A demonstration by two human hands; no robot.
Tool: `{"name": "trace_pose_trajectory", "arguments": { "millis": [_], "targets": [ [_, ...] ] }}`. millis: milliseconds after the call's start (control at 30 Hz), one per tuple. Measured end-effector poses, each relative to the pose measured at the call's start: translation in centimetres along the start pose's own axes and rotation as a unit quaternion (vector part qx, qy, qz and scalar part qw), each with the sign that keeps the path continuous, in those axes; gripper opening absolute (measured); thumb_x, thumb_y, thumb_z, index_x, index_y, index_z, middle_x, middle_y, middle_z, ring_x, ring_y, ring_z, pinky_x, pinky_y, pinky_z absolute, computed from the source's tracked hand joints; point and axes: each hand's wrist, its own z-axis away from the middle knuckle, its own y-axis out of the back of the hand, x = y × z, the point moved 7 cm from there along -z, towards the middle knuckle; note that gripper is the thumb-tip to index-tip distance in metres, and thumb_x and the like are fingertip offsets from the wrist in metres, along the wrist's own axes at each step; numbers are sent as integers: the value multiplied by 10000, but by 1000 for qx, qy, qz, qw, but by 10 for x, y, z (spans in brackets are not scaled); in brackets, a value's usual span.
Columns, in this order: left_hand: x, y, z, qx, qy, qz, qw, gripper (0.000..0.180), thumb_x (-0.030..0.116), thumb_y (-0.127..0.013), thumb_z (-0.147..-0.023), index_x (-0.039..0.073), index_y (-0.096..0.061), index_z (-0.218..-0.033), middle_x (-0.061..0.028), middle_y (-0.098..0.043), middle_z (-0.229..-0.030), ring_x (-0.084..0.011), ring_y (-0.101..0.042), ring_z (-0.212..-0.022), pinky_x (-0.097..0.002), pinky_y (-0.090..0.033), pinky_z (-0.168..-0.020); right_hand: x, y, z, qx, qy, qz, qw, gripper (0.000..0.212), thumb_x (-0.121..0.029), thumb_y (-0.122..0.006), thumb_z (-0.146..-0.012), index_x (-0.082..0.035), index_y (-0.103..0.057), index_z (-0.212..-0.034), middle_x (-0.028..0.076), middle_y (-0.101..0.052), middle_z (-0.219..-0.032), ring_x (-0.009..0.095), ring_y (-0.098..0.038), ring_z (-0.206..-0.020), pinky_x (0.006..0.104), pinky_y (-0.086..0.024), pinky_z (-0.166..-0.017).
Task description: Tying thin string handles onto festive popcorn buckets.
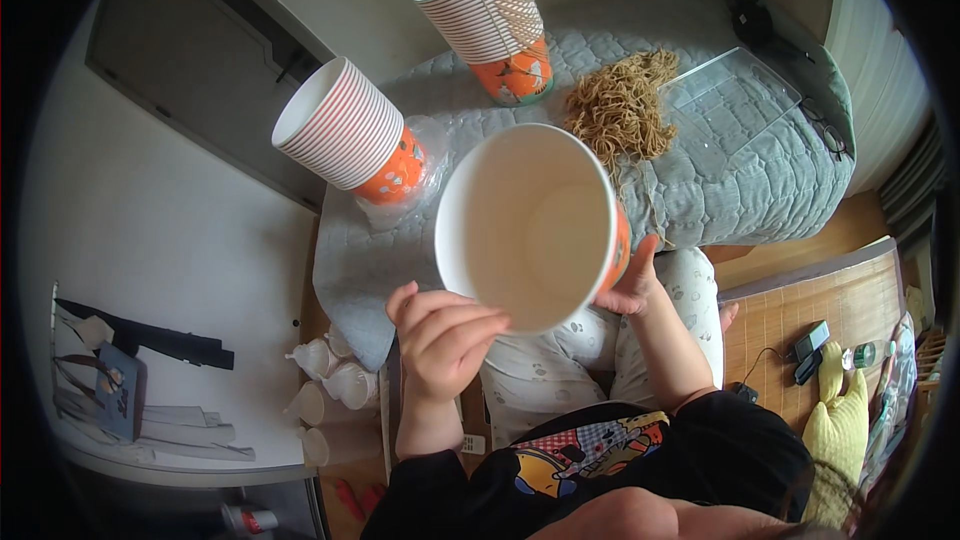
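A large paper bucket (520, 240), white inside with orange print outside, is tilted so its mouth faces me above my lap. My right hand (632, 285) holds it from the lower right, thumb up along the wall and the other fingers partly hidden behind it. My left hand (445, 340) is at the bucket's near left rim, fingers stretched out and fingertips at the edge. Beyond the bucket, on a grey quilted cover (730, 195), lies a tangled heap of tan string (625, 105); a strand trails toward my right hand.
Two stacks of similar buckets stand on the cover: one at left (345, 130) on clear plastic, another farther back (485, 20) with strings draped over its side. A clear tray (735, 90) lies at right. White cups (340, 380) sit low left; a yellow cushion (838, 420) lies lower right.
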Motion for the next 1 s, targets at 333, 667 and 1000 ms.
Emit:
{"name": "trace_pose_trajectory", "arguments": {
  "millis": [333,667,1000],
  "targets": [
    [16,-11,3,-22,-6,23,999,210,137,-801,-661,250,-742,-828,109,-707,-888,-115,-613,-872,-362,-314,-1057,13,21,-8,-108,5,-170,980,1263,-827,-694,-558,-218,-209,-1552,123,-245,-1585,357,-307,-1425,609,-314,-1107],
    [-25,-1,18,88,134,37,986,231,13,-739,-738,43,-682,-960,-111,-640,-1155,-310,-580,-1076,-433,-435,-978,-12,21,18,44,88,-21,995,1092,-536,-849,-666,-84,-313,-1502,127,-416,-1495,308,-434,-1351,471,-369,-1107],
    [-25,3,18,101,168,113,974,257,49,-707,-800,2,-658,-1048,-141,-625,-1158,-286,-575,-1068,-385,-446,-950,-59,-76,32,98,522,689,493,1423,-419,-936,-584,-230,97,-1545,297,-18,-1559,410,-179,-1455,536,-319,-1127]
  ]
}}
